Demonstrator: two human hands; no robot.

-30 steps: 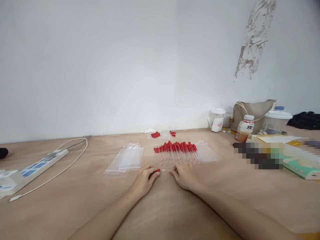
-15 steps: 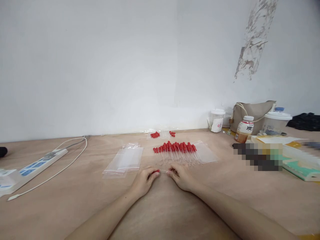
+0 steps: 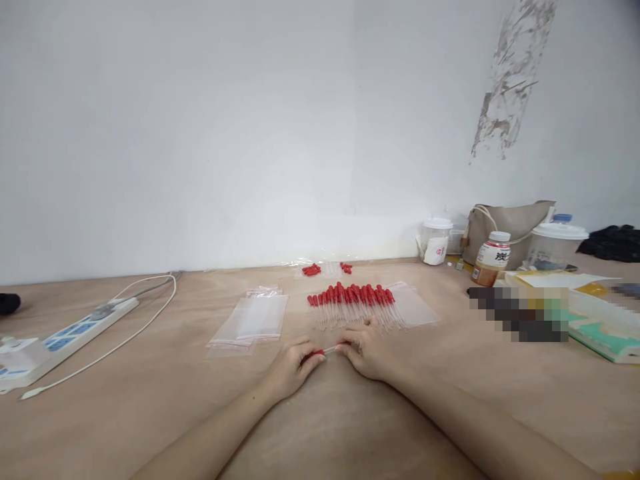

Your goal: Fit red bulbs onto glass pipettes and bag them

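Between my two hands lies one dropper (image 3: 330,350) with a red rubber bulb and a thin clear tube. My left hand (image 3: 293,368) is closed on its red bulb, which the fingers partly hide. The tube's other end is pinched by my right hand (image 3: 369,352), and its tip is hidden. Just beyond my hands, a row of red-bulbed droppers (image 3: 353,295) lies side by side, tubes pointing toward me. Loose red bulbs (image 3: 311,269) rest on clear plastic near the wall, with a few more red bulbs (image 3: 346,268) beside them.
Clear zip bags (image 3: 260,317) lie left of the droppers, and another clear bag (image 3: 416,308) to their right. Farther left are a power strip (image 3: 75,335) and a white cable (image 3: 143,329). A lidded cup (image 3: 434,241), a bottle (image 3: 491,260) and a grey bag (image 3: 517,223) stand back right.
The dropper has tilted slightly, its bulb end now nearer me. My left hand has shifted a little right and nearer, and some right-hand fingers have stretched forward.
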